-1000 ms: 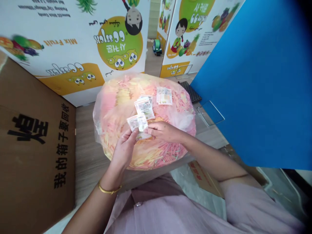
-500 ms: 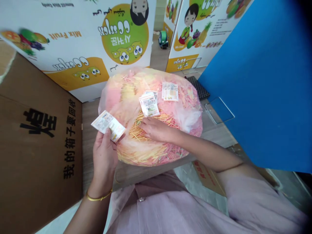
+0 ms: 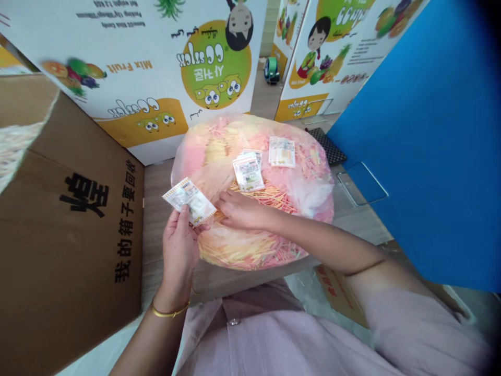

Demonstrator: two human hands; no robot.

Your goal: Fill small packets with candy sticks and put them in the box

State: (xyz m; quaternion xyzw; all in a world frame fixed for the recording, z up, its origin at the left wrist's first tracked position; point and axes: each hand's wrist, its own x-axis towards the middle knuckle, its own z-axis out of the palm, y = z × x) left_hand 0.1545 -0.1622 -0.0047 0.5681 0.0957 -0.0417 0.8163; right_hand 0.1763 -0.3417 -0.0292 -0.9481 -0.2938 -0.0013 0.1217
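L hand [image 3: 180, 237] has a printed packet [image 3: 199, 202] pinched, thumb on top, fingers under, so that grip's narrow. R hand [image 3: 240, 209] is curled down at the thin sticks [image 3: 274, 196]; its tips are hidden, so can't tell if that grip's holding any.

Main risk IMO: L hold is by one edge only, so a bump from the R could twist the packet or pop it loose. Squeeze too hard & sticks prob. snap; too loose, some drop. Slack plastic bag [image 3: 213, 180] cd slide over the sticks too.

Pos'n: packet's in the L grip at the bag's L edge, just beside the R fingers; sticks are right by the R grip. More packets [image 3: 249, 172] lie just past the R hand; a careless sweep might shift 'em.
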